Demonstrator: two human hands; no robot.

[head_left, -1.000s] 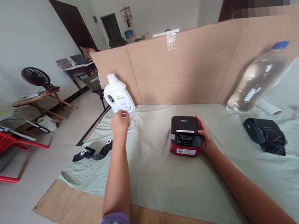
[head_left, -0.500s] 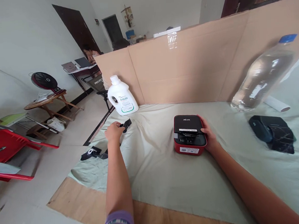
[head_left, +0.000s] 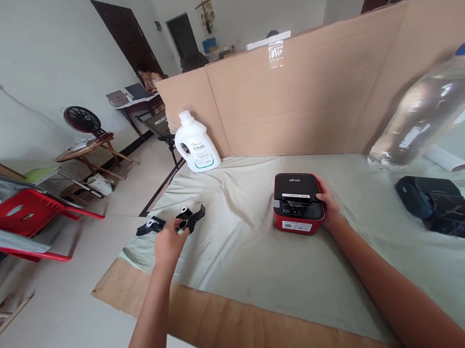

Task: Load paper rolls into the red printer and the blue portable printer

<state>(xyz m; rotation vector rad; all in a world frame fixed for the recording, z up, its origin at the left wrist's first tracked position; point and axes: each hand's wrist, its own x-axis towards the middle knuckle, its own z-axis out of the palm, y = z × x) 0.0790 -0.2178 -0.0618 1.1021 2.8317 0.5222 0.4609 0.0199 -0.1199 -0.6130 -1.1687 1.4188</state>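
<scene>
My left hand (head_left: 169, 244) is closed on a small black roll (head_left: 194, 220) with a loose strip curling off to the right; its fingers pinch the hollow core. Just behind sits another black roll with a white core (head_left: 184, 212), and a similar roll (head_left: 151, 225) lies to the left on the cloth. My right hand (head_left: 330, 205) grips the right side of a red and black label printer (head_left: 298, 203), thumb near the lid's edge. The printer stands upright on the pale green cloth, a white label on its front and a slot across its top.
A white detergent bottle (head_left: 198, 144) stands at the back left against a cardboard panel (head_left: 291, 105). On the right are a large water bottle (head_left: 421, 111), leaning, a white tube (head_left: 446, 158) and a black device (head_left: 434, 206). A wooden board edge (head_left: 227, 314) runs along the front.
My left hand has come down and nearer with the black roll, beside the other rolls. My right hand stays on the printer. The view has shifted slightly left.
</scene>
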